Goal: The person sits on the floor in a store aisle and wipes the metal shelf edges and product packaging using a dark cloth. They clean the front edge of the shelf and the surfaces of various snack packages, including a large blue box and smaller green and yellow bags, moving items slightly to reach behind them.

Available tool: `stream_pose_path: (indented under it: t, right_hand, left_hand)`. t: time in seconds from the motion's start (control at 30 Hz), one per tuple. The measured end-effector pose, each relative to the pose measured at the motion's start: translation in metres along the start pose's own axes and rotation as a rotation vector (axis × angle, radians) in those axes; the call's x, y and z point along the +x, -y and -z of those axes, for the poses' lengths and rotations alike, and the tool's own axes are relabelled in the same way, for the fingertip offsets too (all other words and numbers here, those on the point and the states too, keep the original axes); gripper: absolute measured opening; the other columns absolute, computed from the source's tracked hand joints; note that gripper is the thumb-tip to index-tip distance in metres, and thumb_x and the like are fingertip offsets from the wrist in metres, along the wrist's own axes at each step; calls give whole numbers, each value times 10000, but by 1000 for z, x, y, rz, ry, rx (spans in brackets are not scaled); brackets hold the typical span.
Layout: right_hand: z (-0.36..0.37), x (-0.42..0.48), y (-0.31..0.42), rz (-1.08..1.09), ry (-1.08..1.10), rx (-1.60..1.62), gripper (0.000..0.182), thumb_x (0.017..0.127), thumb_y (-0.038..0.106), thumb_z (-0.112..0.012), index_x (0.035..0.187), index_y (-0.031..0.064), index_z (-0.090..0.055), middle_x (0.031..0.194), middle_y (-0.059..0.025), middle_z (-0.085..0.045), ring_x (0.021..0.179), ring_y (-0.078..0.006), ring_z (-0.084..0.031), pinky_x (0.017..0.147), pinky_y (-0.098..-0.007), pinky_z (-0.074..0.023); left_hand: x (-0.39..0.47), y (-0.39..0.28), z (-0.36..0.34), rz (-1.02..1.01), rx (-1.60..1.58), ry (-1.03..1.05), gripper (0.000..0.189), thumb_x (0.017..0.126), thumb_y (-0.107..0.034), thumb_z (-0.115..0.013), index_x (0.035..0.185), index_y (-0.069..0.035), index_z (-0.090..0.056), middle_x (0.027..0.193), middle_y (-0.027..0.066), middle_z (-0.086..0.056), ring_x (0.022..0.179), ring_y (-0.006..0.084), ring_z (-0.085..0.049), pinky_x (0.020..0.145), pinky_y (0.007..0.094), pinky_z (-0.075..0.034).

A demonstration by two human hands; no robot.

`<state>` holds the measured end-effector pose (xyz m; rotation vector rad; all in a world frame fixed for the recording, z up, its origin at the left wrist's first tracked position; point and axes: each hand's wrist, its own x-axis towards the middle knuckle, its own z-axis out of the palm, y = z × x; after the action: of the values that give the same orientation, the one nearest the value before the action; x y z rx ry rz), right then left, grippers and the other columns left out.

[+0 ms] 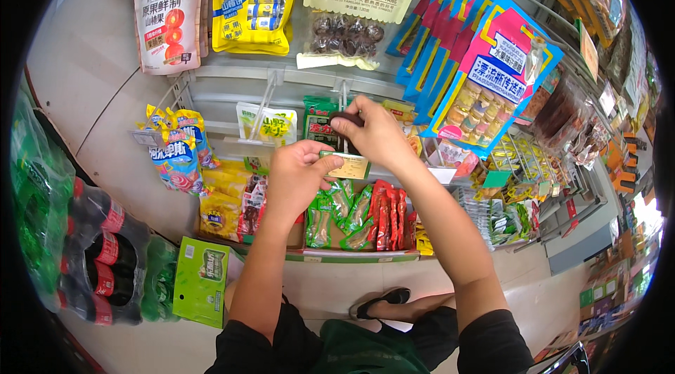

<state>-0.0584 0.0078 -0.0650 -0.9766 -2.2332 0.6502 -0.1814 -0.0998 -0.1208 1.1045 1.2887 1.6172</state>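
My left hand (296, 169) pinches the left end of a small green-edged price tag (352, 165) between thumb and fingers. Just above and to the right, my right hand (377, 131) grips a dark brown object (345, 120), perhaps a snack packet; my fingers hide part of it. Close beside it runs a metal display hook (344, 92). Behind the dark object hangs a green-topped snack packet (318, 110), partly covered. Left of that, a white pouch (271, 123) hangs on another hook.
Large candy bags (345, 5) hang above, with blue-and-pink bags (488, 79) at right. Green and red snack packets (320, 221) fill a low carton below my hands. Wrapped cola bottles (108, 263) and a green carton (200, 281) stand on the floor at left.
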Motion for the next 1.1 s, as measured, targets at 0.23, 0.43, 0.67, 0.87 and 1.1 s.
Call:
stream_pose_path:
  t: [0.23, 0.43, 0.67, 0.87, 1.1]
  right_hand:
    - [-15, 98, -46, -181, -137, -102, 407, 780, 307, -729, 1021, -3, -625, 947, -240, -664, 928, -394, -636, 794, -421, -491]
    - [-29, 106, -77, -273, -286, 252, 313, 749, 251, -765, 806, 11, -573, 761, -113, -659, 710, -223, -641, 650, -349, -483]
    - [-20, 25, -29, -182, 5, 522, 206, 836, 58, -712, 789, 55, -512, 771, -58, -656, 670, -89, -596, 576, -241, -477]
    - [-18, 80, -55, -230, -156, 447, 243, 785, 146, -775, 934, 15, -634, 838, -36, -662, 715, -113, -583, 644, -277, -467]
    - [-23, 89, -52, -382, -200, 652, 409, 786, 210, -786, 1104, 29, -604, 1025, -53, -651, 815, -145, -608, 718, -344, -482]
  left_hand:
    - [1, -6, -7, 23, -18, 10, 210, 826, -62, -708, 989, 50, -638, 780, 108, -688, 562, 100, -616, 473, 214, -491]
    - [4, -4, -7, 29, -34, 47, 220, 822, -63, -716, 990, 54, -638, 786, 113, -690, 571, 99, -617, 479, 216, -496]
    - [3, -3, 1, 50, -40, 43, 212, 822, -37, -709, 992, 68, -639, 788, 116, -690, 595, 104, -621, 486, 221, -501]
    - [2, -4, -7, 36, -47, 43, 223, 817, -52, -718, 992, 63, -641, 771, 118, -690, 567, 106, -615, 481, 217, -494]
    - [3, -4, -2, 42, -38, 38, 230, 818, -74, -723, 994, 51, -646, 768, 109, -690, 531, 96, -607, 459, 202, -464]
